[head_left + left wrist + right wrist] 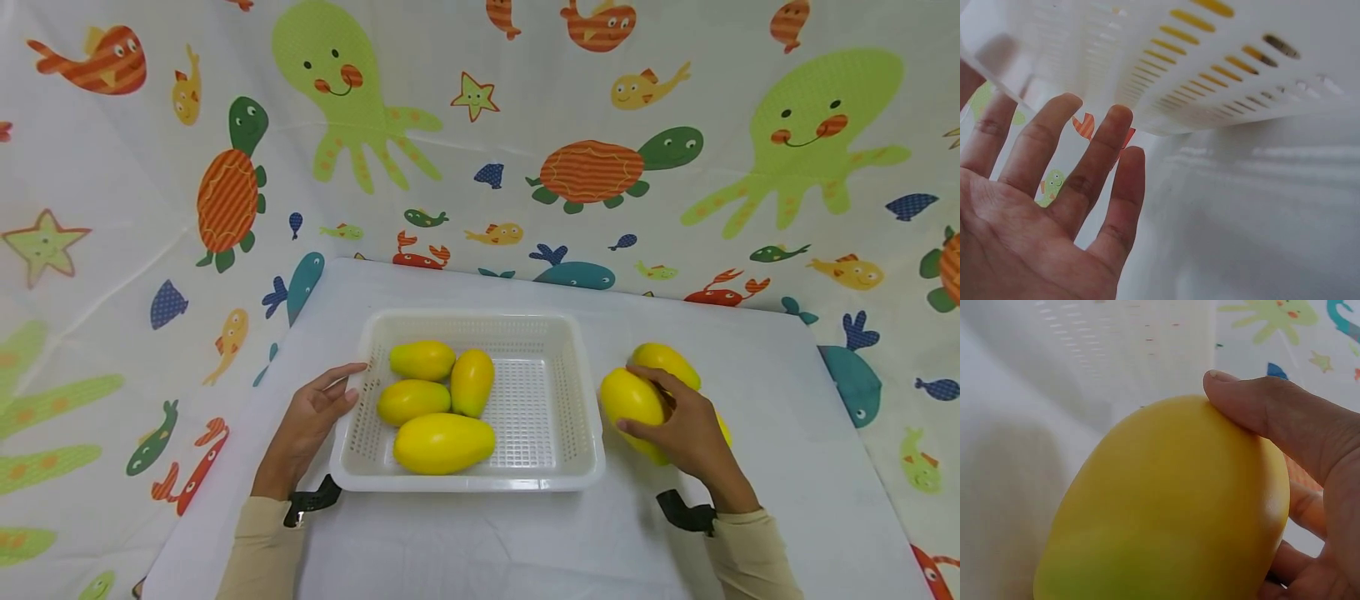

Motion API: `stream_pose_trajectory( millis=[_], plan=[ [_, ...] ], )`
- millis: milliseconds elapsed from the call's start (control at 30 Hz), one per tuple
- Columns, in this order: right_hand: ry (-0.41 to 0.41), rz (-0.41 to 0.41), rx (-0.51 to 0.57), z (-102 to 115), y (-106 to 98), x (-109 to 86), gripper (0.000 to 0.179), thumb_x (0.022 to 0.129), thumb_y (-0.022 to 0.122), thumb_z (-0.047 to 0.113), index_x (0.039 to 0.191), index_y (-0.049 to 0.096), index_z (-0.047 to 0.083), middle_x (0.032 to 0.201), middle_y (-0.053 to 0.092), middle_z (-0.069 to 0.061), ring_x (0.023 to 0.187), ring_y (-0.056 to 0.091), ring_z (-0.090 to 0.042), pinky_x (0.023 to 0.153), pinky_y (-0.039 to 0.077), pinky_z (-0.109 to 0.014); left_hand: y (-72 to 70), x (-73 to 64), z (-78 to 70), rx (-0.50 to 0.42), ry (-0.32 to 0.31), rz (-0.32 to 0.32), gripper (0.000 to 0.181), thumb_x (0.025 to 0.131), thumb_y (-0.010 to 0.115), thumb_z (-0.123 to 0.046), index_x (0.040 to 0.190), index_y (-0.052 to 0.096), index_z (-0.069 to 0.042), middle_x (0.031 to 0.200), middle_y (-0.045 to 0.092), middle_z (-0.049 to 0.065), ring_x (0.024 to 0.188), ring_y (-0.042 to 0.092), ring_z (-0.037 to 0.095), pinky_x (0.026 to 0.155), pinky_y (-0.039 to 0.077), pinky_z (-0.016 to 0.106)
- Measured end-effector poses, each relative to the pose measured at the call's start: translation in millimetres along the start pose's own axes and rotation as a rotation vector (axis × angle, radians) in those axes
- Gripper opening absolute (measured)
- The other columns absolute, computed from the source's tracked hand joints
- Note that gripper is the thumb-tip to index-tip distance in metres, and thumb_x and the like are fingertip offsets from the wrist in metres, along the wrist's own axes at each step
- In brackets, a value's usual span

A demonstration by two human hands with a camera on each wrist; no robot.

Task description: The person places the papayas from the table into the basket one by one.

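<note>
My right hand (686, 425) grips a yellow, mango-shaped fruit (630, 396) between thumb and fingers, right of the basket. Up close in the right wrist view, this fruit (1166, 506) is smooth with a greenish lower end, and the thumb lies along its top. More yellow fruits (667, 362) sit behind and under it, partly hidden by the hand. My left hand (311, 421) has its fingers spread at the left rim of a white plastic basket (465, 483). In the left wrist view the fingertips (1121, 115) are right at the slotted basket wall.
Inside the basket, several yellow fruits (444, 444) lie toward the left, some with greenish ends; its right part shows bare grid. A white cloth covers the table (765, 375). Behind and to the left hangs a curtain (420, 50) printed with sea animals.
</note>
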State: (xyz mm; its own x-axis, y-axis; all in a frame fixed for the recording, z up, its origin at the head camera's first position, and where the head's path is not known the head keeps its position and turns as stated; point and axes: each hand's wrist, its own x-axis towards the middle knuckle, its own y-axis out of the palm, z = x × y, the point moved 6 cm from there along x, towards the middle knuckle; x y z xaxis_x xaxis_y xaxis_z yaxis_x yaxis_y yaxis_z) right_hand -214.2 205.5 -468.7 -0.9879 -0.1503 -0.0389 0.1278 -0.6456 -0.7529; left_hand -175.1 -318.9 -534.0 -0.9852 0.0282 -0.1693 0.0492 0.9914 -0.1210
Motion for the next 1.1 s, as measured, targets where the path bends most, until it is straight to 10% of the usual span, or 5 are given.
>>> stream_pose_trajectory(
  millis=[467, 1100],
  plan=[
    [-0.138, -0.053, 0.081, 39, -20, 2.5, 0.079, 0.083, 0.093, 0.024, 0.153, 0.056, 0.023, 0.154, 0.057, -0.015, 0.131, 0.058, -0.042, 0.109, 0.051, -0.068, -0.9, -0.6, 0.5, 0.021, -0.006, -0.011, 0.054, 0.109, 0.061, -0.034, 0.160, 0.047, -0.023, 0.166, 0.047, 0.011, 0.113, 0.077, 0.015, 0.089, 0.066, 0.040],
    [-0.327, 0.089, 0.202, 112, 14, 16.2, 0.080, 0.081, 0.095, 0.025, 0.151, 0.057, 0.025, 0.153, 0.062, -0.001, 0.138, 0.060, -0.031, 0.114, 0.051, -0.059, -0.5, -1.0, -0.6, 0.014, -0.003, -0.011, 0.053, 0.109, 0.061, -0.033, 0.159, 0.048, -0.024, 0.166, 0.047, 0.011, 0.113, 0.077, 0.015, 0.089, 0.066, 0.040]
  ],
)
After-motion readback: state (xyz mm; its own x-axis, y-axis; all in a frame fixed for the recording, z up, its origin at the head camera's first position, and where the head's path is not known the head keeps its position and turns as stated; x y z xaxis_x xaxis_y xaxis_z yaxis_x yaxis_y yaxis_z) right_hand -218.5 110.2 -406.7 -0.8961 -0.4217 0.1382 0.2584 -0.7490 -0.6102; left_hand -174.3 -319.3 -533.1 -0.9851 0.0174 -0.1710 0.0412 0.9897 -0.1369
